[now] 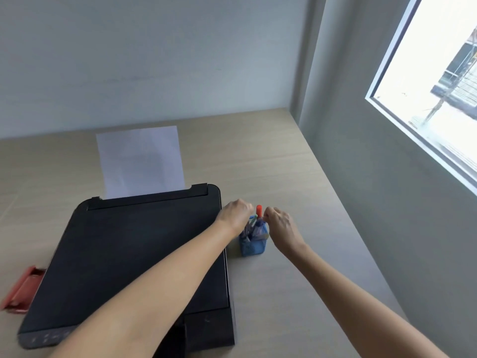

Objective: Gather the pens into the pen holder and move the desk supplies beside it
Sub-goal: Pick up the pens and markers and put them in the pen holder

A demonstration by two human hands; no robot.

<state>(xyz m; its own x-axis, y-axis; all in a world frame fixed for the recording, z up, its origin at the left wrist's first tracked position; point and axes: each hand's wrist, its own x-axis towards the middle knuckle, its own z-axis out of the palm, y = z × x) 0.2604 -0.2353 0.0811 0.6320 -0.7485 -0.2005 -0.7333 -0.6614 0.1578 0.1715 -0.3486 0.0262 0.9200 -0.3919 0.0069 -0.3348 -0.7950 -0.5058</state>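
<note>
A small blue mesh pen holder [254, 245] stands on the light wooden desk [284, 177], just right of a black printer. Several pens [254, 223] stick up out of it, among them one with an orange-red cap [259, 211]. My left hand [236, 214] hovers at the holder's upper left with its fingers curled over the pen tops. My right hand [280, 223] is at the holder's right, fingers pinched at the orange-capped pen. What my left fingers grip is hidden.
The black printer [134, 259] fills the desk's middle, with white paper [140, 161] standing in its rear feed. A red object [22, 293] lies at the printer's left. A grey wall and a window [433, 86] bound the desk on the right.
</note>
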